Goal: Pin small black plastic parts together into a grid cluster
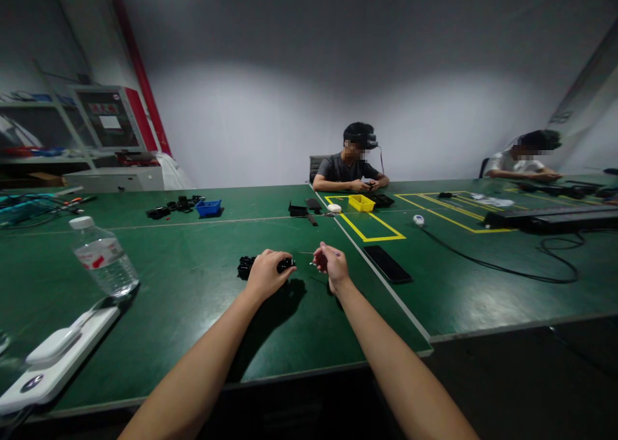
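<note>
your left hand (268, 274) gripped a black part (285, 265), your right hand (332, 263) a thin rod (306, 253); a phone (387, 263) lay near, a blue bin (209, 209) and a yellow bin (362, 203) beyond.

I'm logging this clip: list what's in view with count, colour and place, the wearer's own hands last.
Black object: apparently one, black, under the left hand
Thin rod: one, pale, at the right fingertips
Phone-like slab: one, black, right of the hands
Bottle: one, clear, left
Power strip: one, white, near left
Blue bin: one, blue, far left-centre
Loose parts: several, black, left of the blue bin
Yellow bin: one, yellow, far centre
Table: green, across the view
People: two, grey and white tops, far side
Left hand: one, bare, centre
Right hand: one, bare, right of it
</note>
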Demonstrator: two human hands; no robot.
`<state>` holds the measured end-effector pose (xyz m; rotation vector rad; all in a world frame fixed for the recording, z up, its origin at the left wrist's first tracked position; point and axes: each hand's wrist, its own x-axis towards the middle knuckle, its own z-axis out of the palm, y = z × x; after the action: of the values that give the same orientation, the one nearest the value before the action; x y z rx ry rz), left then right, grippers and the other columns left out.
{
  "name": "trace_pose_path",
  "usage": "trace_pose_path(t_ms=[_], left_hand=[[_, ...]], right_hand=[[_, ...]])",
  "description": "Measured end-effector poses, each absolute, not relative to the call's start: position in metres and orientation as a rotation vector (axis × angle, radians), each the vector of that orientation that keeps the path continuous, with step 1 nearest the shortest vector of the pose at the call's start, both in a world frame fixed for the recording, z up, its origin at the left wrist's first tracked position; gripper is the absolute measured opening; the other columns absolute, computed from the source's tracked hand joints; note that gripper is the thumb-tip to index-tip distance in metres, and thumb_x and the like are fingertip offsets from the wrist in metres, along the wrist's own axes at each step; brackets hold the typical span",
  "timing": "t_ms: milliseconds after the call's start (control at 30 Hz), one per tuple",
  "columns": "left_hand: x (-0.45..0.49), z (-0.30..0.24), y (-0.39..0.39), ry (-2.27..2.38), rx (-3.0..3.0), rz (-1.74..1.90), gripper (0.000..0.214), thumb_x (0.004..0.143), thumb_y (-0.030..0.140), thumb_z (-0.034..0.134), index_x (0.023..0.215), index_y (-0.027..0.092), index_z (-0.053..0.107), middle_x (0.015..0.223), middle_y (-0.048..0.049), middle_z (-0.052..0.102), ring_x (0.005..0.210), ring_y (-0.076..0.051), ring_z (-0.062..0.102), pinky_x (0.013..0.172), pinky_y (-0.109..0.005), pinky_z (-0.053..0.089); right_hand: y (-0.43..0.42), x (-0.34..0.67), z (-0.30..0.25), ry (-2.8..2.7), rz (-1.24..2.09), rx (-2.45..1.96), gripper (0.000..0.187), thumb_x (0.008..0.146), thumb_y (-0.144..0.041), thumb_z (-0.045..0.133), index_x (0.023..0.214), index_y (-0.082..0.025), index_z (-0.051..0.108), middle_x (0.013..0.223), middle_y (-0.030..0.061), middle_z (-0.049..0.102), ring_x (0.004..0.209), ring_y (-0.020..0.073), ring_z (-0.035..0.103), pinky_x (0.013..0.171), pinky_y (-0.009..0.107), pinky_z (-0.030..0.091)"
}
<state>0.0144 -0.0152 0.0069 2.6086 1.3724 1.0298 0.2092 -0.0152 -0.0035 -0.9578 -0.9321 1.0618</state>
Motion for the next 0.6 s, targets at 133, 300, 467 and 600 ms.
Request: trace_pose_path(t_ms=[133, 300, 467, 600], left_hand=[[0.0158, 0.0045, -0.0155, 1.390, 2.640, 0.952, 0.027, 0.079, 0.043, 0.070, 0.100, 0.026, 0.070, 0.096, -0.0017, 0.072, 0.092, -0.022, 0.057, 0.082, -0.033, 0.045], [0.0171, 0.0009, -0.0147, 1.374, 2.713, 0.854, 0.030, 0.077, 0.047, 0.073, 0.099, 0.027, 0.071, 0.100, -0.0030, 0.070, 0.095, -0.023, 0.054, 0.087, -0.035, 0.043], [0.0164, -0.0010, -0.0157, 1.399, 2.750, 0.756, 0.032, 0.077, 0.051, 0.071, 0.101, 0.029, 0.073, 0.105, -0.0045, 0.067, 0.099, -0.024, 0.052, 0.086, -0.037, 0.042], [0.0159, -0.0033, -0.0157, 1.405, 2.787, 0.720, 0.033, 0.077, 0.052, 0.070, 0.103, 0.031, 0.072, 0.108, -0.0042, 0.066, 0.101, -0.025, 0.050, 0.087, -0.037, 0.041]], right_hand=[[-0.0145, 0.2089, -0.0043, -0.927, 1.064, -0.961, 0.041, 0.071, -0.056, 0.067, 0.061, -0.016, 0.063, 0.050, -0.0001, 0.058, 0.039, 0.0077, 0.047, 0.035, 0.018, 0.025], [-0.0148, 0.2094, -0.0042, -0.926, 1.066, -0.968, 0.042, 0.071, -0.056, 0.066, 0.061, -0.016, 0.062, 0.050, 0.0002, 0.058, 0.039, 0.0075, 0.047, 0.035, 0.018, 0.024], [-0.0145, 0.2106, -0.0051, -0.944, 1.065, -0.960, 0.041, 0.074, -0.054, 0.066, 0.062, -0.015, 0.063, 0.051, 0.0001, 0.058, 0.040, 0.0072, 0.048, 0.036, 0.017, 0.026], [-0.0137, 0.2101, -0.0059, -0.942, 1.066, -0.955, 0.041, 0.072, -0.055, 0.066, 0.061, -0.015, 0.063, 0.050, 0.0000, 0.058, 0.039, 0.0071, 0.047, 0.035, 0.017, 0.026]])
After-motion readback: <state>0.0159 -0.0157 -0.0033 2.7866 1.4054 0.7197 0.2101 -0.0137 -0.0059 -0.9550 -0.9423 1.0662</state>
